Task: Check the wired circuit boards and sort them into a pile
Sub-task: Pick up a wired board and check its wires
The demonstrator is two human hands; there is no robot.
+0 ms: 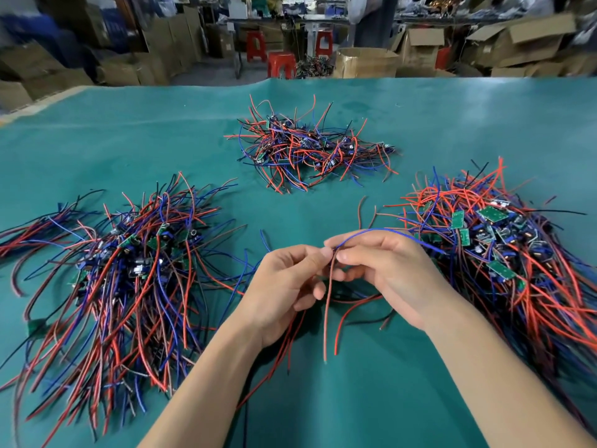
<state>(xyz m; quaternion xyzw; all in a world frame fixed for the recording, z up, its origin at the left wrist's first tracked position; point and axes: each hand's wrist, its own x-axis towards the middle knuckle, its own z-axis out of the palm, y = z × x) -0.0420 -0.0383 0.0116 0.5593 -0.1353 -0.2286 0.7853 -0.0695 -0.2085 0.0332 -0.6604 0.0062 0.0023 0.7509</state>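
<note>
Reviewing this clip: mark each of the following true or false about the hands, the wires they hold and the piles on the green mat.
1. Both hands pinch wires between them above the mat. True: the left hand and the right hand meet on a blue wire and a red wire.
2. There are two piles on the mat. False: there are three, a left pile, a far pile and a right pile.
3. The far pile is the smallest. True.
4. The mat is red. False: it is green.
5. The red wire hangs down from the fingers. True.
</note>
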